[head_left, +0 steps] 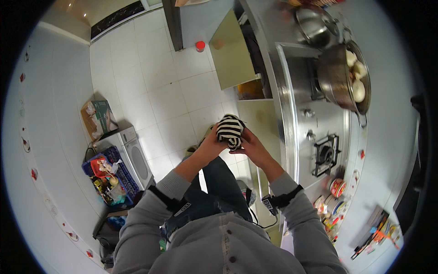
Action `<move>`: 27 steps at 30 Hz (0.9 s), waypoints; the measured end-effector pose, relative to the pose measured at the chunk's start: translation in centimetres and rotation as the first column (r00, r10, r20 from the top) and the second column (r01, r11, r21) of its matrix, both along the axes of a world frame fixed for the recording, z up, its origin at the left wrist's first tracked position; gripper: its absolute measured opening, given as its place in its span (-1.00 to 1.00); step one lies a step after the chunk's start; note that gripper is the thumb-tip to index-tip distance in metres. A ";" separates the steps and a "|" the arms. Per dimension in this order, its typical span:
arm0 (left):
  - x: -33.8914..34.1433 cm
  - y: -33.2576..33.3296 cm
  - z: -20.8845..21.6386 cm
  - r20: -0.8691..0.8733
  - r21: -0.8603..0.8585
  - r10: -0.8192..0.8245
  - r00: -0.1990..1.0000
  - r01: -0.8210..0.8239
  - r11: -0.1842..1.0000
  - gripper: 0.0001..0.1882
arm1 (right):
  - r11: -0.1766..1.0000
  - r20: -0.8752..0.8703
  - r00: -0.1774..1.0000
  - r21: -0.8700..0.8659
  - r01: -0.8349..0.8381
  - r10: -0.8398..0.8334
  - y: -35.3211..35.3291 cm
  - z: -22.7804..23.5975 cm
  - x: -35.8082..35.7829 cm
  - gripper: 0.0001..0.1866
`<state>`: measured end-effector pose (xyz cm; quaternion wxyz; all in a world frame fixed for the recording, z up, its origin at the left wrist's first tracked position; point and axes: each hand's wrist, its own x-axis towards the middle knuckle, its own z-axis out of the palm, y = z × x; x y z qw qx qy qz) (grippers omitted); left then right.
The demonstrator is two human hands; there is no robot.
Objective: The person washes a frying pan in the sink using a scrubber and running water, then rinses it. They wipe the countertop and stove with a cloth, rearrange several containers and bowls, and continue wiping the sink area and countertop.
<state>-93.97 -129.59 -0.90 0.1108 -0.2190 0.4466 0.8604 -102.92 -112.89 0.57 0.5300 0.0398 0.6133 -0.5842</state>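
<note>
A bundled black-and-white striped cloth (230, 128) is held up in front of my body, above the floor. My left hand (211, 144) grips its left side and my right hand (253, 146) its right side, with fingers curled round it. A smaller bunched end of the same fabric hangs toward me between the hands. Whether anything is wrapped inside cannot be seen.
To the right runs a steel counter (288, 109) with a gas burner (326, 154) and a large pot (335, 77) holding pale round items. An open cabinet door (233, 52) juts over the tiled floor. At left, a blue basket (129, 176) sits by a white appliance (137, 157).
</note>
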 end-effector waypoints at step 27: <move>18.2 -19.7 -12.0 0.703 -0.298 0.102 0.703 0.161 0.941 -0.59 | 0.517 -0.936 0.311 0.351 0.780 0.166 -2.6 -33.5 -33.1 -0.60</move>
